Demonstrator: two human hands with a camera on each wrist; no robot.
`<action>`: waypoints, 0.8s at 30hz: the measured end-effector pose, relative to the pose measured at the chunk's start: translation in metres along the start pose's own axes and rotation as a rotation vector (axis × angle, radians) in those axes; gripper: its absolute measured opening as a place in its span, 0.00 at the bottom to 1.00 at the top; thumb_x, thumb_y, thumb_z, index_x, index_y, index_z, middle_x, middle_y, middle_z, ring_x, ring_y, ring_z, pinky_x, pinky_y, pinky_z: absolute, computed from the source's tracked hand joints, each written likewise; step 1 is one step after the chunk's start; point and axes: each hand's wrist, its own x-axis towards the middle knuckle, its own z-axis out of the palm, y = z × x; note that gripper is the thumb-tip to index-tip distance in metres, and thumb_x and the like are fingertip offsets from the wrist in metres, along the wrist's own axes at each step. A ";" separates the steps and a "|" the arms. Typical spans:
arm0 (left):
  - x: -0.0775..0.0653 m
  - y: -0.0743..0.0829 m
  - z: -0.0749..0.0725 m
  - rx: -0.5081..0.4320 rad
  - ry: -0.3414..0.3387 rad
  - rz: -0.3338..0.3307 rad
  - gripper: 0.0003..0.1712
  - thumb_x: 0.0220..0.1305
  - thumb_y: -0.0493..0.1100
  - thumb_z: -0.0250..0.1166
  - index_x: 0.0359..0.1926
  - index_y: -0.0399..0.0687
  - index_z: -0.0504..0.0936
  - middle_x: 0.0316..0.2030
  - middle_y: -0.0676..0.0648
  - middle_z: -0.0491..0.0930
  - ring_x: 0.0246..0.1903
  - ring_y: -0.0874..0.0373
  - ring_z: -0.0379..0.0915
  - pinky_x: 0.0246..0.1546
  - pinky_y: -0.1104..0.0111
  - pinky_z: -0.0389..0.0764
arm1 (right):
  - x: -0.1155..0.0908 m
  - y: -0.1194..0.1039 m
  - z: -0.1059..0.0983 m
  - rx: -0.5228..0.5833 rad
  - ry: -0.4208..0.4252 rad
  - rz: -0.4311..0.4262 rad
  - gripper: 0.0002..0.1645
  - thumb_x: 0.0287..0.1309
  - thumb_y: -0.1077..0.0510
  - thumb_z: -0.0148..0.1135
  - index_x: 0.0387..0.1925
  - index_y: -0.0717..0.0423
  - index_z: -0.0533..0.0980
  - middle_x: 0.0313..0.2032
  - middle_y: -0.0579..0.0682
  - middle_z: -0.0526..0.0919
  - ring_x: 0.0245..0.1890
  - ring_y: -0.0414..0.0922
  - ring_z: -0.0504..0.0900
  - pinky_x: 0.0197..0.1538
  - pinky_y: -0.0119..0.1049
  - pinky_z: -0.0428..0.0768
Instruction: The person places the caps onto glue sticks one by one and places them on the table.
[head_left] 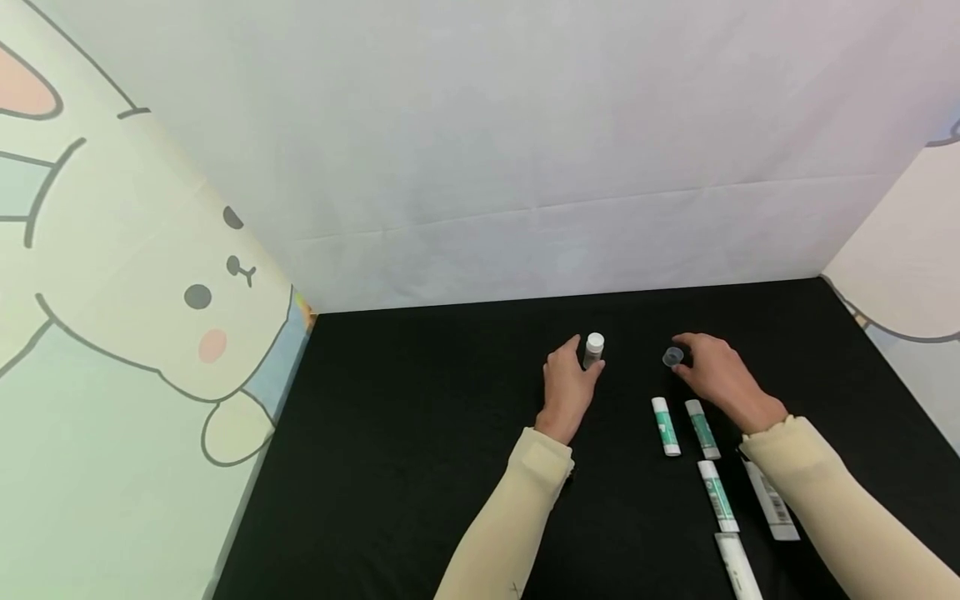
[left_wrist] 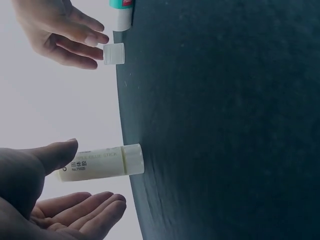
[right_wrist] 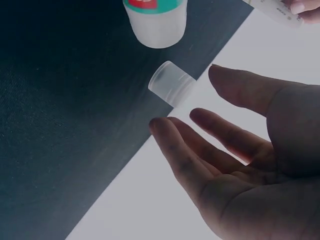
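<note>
A pale glue stick (head_left: 594, 350) stands upright on the black table, printed lettering on its side in the left wrist view. My left hand (head_left: 567, 387) is spread around it, thumb on one side and fingers on the other, with a gap below the stick (left_wrist: 97, 163) in the left wrist view. Farther right, a small clear cap (head_left: 672, 357) sits on the table. Beside the cap is my right hand (head_left: 720, 371), thumb and fingers parted. In the right wrist view, the cap (right_wrist: 172, 84) lies just beyond those fingertips, and the palm holds nothing.
Green-and-white glue sticks (head_left: 666, 427) lie in front of the right hand, another (head_left: 702, 429) beside and one (head_left: 718, 497) nearer. A white tube (head_left: 738, 567) lies at the front edge of view. A flat white item with a barcode (head_left: 772, 504) is partly under the right sleeve.
</note>
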 end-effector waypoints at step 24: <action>0.006 -0.004 0.012 -0.035 0.019 0.084 0.09 0.55 0.39 0.68 0.39 0.48 0.82 0.32 0.53 0.82 0.29 0.66 0.75 0.30 0.73 0.74 | 0.009 0.006 0.007 0.031 -0.023 -0.039 0.16 0.56 0.68 0.59 0.47 0.73 0.73 0.39 0.69 0.76 0.31 0.57 0.79 0.27 0.45 0.77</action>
